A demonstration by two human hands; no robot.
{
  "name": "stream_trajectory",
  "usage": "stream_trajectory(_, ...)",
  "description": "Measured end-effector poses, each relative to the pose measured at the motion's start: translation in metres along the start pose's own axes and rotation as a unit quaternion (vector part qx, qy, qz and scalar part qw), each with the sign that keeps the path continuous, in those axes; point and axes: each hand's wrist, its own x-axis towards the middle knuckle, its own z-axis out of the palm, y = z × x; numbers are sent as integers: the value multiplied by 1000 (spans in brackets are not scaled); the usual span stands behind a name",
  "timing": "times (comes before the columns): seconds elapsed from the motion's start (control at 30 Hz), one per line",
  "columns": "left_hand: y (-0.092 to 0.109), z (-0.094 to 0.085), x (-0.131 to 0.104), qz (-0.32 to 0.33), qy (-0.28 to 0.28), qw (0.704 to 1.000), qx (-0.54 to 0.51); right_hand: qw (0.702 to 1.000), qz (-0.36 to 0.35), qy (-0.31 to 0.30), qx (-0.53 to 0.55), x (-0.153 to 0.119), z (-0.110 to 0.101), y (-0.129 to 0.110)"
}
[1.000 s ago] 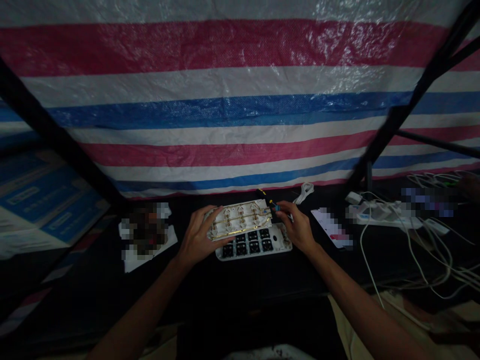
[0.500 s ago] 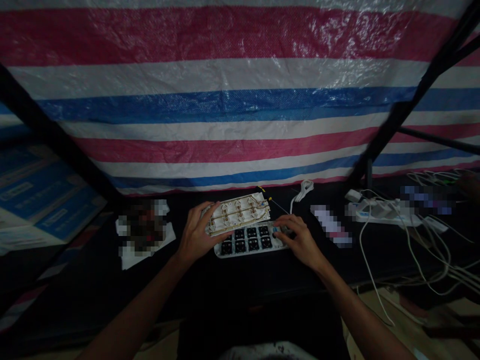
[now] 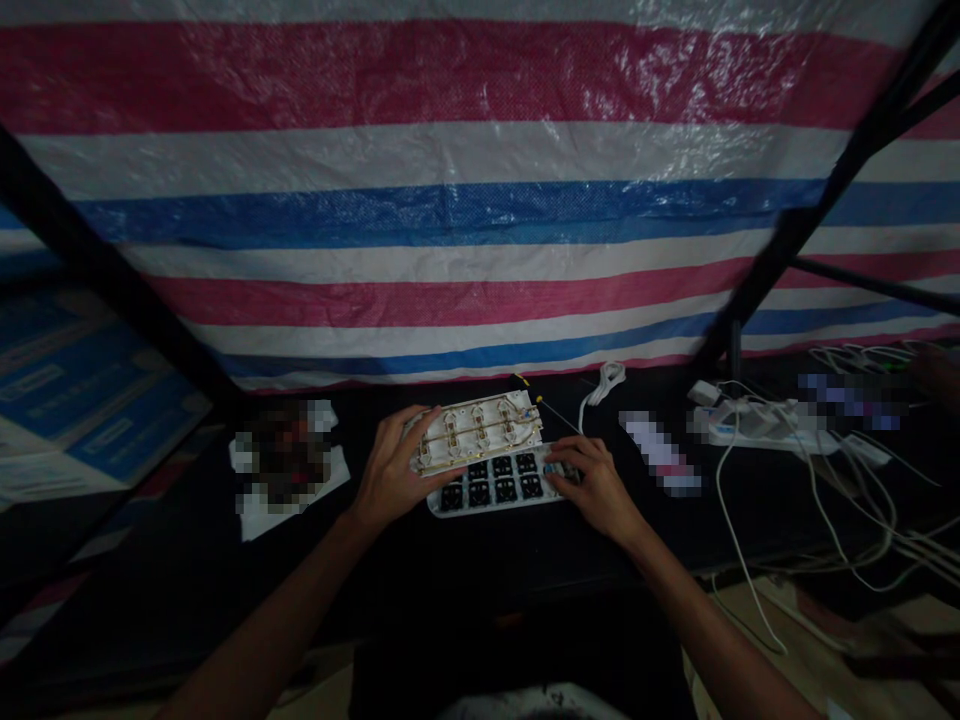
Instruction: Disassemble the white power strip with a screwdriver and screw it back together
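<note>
A white power strip lies taken apart in two halves on the black table. My left hand [image 3: 397, 460] grips the left end of the inner half [image 3: 491, 430], which shows metal contact strips and is tilted just above and behind the other half. The cover half [image 3: 506, 488], lined with black socket inserts, rests on the table in front. My right hand [image 3: 596, 480] is closed at the cover's right end, thumb and fingers at a small bluish part there; whether it pinches that part or the cover's edge is hard to make out.
A thin screwdriver [image 3: 559, 415] with a yellow tip lies behind, near a coiled white cable [image 3: 606, 382]. At the right are a blurred packet [image 3: 660, 452] and another power strip [image 3: 772, 425] with tangled cords. Blurred items on white paper [image 3: 330, 490] sit left. Striped sheeting [image 3: 480, 300] stands behind.
The right hand's fingers have shifted slightly at the cover's end and curl closer together. The left hand still holds the inner half, almost unmoved.
</note>
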Motion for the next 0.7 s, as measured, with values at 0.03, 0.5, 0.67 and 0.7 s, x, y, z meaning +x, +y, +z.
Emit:
stream_trajectory(0.03,1,0,0,1,-1,1000,0,1000,1,0,-1,0,0,0)
stream_trajectory(0.5,0,-1,1,3,-6,1000,3,1000,10,-7,11,1,3,4)
stream_trajectory(0.67,0,0,0,-13,-16,1000,0,1000,7,-11,20,1,2,5)
stream_trajectory(0.7,-1,1,-1,-15,-18,1000,-1,1000,6,-8,21,1,1,5)
